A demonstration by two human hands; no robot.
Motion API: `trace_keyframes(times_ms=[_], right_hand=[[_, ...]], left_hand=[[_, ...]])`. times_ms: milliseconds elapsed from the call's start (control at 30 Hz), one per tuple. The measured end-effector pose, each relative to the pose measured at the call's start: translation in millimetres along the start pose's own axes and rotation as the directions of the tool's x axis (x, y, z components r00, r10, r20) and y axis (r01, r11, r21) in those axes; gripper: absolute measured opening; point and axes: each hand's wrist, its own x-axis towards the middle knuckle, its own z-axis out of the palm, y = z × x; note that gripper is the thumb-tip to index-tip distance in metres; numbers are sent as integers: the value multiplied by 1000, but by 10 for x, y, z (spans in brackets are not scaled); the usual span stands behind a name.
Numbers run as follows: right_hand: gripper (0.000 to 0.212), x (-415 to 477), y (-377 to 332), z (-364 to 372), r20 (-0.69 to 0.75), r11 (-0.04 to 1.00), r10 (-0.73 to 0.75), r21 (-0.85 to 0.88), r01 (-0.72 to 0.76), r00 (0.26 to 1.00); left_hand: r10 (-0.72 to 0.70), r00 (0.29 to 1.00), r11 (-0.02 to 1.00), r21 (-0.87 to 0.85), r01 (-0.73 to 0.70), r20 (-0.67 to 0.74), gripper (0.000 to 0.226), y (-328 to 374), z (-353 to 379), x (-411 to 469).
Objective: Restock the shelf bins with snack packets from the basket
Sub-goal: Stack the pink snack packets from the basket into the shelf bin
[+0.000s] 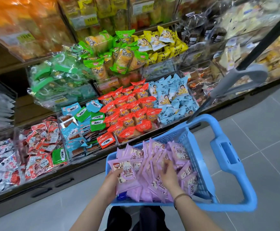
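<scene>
Blue plastic basket (186, 139), holey walls, holds shiny purple packets (179, 153). Left hand (111, 180) grips flat packet (127, 176), marked 奶芙. Right hand (169, 175) spread on others.

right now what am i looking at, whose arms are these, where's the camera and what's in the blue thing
There is no machine here: these are a person's two bare arms. The single picture comes from a wide-angle camera worn on the person's head, looking forward and down, so the arms enter from the bottom edge. The blue thing is a plastic basket full of purple snack packets. The left hand grips one purple packet at the basket's left side. The right hand lies on the pile; it is blurred, so I cannot tell whether it holds one. Beyond the basket stand clear shelf bins holding orange-red packets, light blue packets and green packets.
</scene>
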Motion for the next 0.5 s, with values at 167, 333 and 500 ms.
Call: trace_keyframes(times_ms=[167,333,500], right_hand=[[29,-324,-28,-99,-116,936,-348,-104,337,930],[43,-665,-85,-55,182,706,-639,-246,664,747],[63,-856,-195,-87,264,738,-634,-76,671,727]], left_hand=[[8,999,1000,-23,-7,44,25,-36,13,21],[67,977,998,-2,-68,204,40,-46,265,15],[126,947,990,26,-140,296,46,-41,348,-37]])
